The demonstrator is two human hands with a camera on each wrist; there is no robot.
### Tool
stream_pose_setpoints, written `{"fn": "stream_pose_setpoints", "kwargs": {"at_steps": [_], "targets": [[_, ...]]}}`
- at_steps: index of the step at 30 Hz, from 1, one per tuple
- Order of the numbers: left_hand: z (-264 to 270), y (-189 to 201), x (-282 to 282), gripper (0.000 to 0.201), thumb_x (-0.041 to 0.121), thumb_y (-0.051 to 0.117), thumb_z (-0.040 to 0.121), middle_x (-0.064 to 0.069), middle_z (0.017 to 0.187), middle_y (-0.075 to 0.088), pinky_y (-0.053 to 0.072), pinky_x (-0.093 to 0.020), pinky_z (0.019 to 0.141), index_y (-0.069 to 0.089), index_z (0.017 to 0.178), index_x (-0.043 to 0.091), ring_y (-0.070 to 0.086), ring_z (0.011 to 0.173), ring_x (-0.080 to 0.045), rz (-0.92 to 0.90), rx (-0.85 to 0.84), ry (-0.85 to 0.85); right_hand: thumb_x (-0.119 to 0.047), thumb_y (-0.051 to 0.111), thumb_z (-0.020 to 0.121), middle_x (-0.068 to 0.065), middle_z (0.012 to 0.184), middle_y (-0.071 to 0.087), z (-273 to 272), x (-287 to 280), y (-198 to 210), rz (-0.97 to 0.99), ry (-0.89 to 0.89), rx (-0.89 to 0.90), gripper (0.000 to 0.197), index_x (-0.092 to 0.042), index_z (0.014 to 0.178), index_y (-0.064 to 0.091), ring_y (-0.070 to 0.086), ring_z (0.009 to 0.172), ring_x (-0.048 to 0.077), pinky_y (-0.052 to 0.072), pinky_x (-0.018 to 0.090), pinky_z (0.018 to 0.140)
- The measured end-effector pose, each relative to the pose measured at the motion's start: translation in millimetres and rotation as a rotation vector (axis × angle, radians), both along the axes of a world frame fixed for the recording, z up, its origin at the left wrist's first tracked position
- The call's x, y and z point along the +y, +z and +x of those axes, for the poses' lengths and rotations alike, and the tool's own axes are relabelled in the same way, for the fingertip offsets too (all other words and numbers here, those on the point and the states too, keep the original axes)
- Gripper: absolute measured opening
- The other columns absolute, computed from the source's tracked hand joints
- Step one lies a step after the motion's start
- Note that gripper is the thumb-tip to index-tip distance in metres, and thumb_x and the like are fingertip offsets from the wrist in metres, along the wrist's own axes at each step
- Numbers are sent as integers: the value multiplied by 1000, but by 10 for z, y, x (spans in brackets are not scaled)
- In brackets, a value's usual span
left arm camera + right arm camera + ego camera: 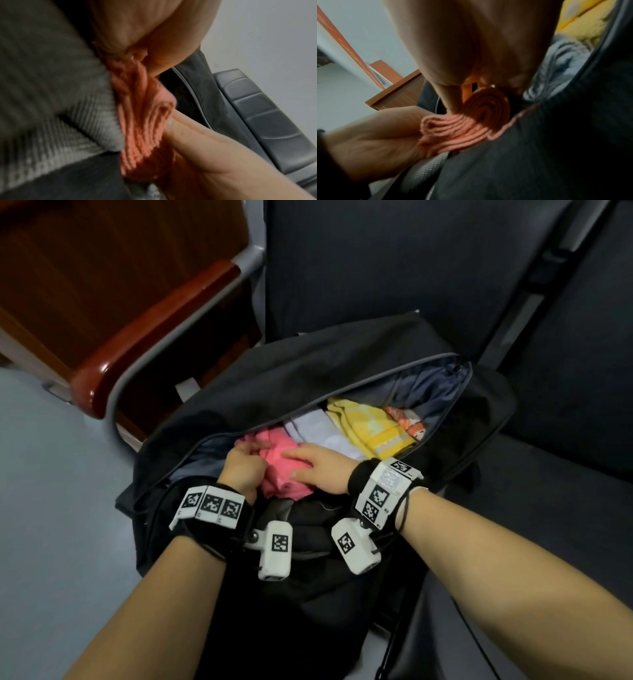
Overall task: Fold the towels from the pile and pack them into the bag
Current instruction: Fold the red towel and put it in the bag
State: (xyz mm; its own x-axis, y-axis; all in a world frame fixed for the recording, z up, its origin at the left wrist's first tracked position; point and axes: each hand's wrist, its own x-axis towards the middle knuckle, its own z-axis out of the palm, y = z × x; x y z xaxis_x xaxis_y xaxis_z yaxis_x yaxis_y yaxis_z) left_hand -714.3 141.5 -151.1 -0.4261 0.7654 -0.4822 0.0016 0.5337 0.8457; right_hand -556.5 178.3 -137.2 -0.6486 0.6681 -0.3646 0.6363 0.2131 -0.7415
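Observation:
A folded pink towel sits at the near left end of the open black bag. My left hand is curled round the towel's left side. My right hand lies over its right side, fingers on top and thumb on the near edge, pinching it. In the left wrist view the pink towel shows its stacked folds between both hands. The right wrist view shows the pink towel under my right hand. Inside the bag lie a pale grey towel, a yellow towel and an orange patterned towel.
The bag rests on a dark padded seat. A wooden armrest on a grey metal frame stands to the left, with pale floor below it. The bag's far right end shows bare grey lining.

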Motion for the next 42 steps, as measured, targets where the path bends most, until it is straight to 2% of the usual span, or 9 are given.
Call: {"fn": "stream_pose_setpoints", "kwargs": {"at_steps": [3, 10, 13, 20, 25, 29, 32, 36, 42], "targets": [[23, 10, 39, 56, -24, 34, 84, -15, 111, 63, 54, -23, 48, 61, 118, 11, 64, 67, -24, 8, 39, -62, -21, 60, 97, 13, 161, 23, -4, 29, 12, 97, 13, -105, 57, -19, 151, 39, 28, 147, 27, 21, 29, 118], [-3, 285, -92, 48, 16, 57, 89, -18, 138, 54, 44, -45, 107, 48, 136, 14, 54, 125, -36, -222, 521, -397, -21, 55, 96, 10, 165, 14, -150, -136, 41, 313, 253, -269, 59, -27, 152, 37, 16, 150, 32, 19, 40, 121], [-19, 510, -265, 40, 33, 54, 87, -11, 132, 62, 40, -47, 105, 63, 123, 19, 56, 123, -34, -386, 904, -686, -30, 52, 100, 11, 164, 19, -203, -182, 36, 265, 328, -330, 48, -23, 147, 45, 25, 147, 34, 22, 40, 120], [20, 696, -572, 35, 42, 56, 87, -8, 112, 70, 48, -39, 89, 70, 104, 15, 63, 106, -31, -281, 1065, -715, -39, 46, 103, 5, 164, 22, -104, -325, 144, 57, 301, -282, 46, -23, 146, 48, 23, 149, 26, 17, 37, 122], [175, 795, -664, 20, 32, 54, 86, -7, 108, 71, 44, -42, 96, 68, 94, 19, 63, 105, -31, -272, 1082, -672, -35, 52, 101, 5, 149, 49, 277, -577, 424, 121, 93, -167, 47, -21, 146, 47, 45, 136, 24, 35, 31, 112], [610, 919, -756, 10, 22, 54, 88, -10, 107, 70, 47, -43, 93, 63, 83, 19, 63, 104, -35, -55, 995, -563, -28, 62, 95, 4, 139, 58, 1005, -895, 747, 242, -124, -34, 46, -20, 140, 54, 53, 128, 20, 39, 29, 108], [1208, 1051, -824, 12, 18, 61, 86, -7, 108, 70, 51, -40, 87, 72, 89, 22, 63, 102, -33, 149, 869, -601, -23, 63, 93, 2, 127, 64, 1790, -1252, 935, 358, -313, -2, 43, -21, 135, 58, 58, 116, 17, 41, 24, 100], [2276, 1152, -1017, 21, 8, 62, 86, -5, 97, 72, 51, -38, 90, 72, 103, 16, 65, 94, -27, 345, 664, -711, -24, 62, 93, -5, 118, 65, 2887, -1838, 1044, 391, -583, -35, 36, -26, 129, 60, 59, 110, 11, 48, 34, 98], [3905, 1106, -1451, 16, 13, 62, 93, 3, 98, 70, 52, -32, 86, 71, 104, 20, 64, 92, -15, 406, 520, -925, -28, 61, 92, -7, 116, 63, 4412, -2634, 1079, 453, -757, -163, 35, -28, 127, 60, 58, 111, 13, 50, 37, 95]]}}
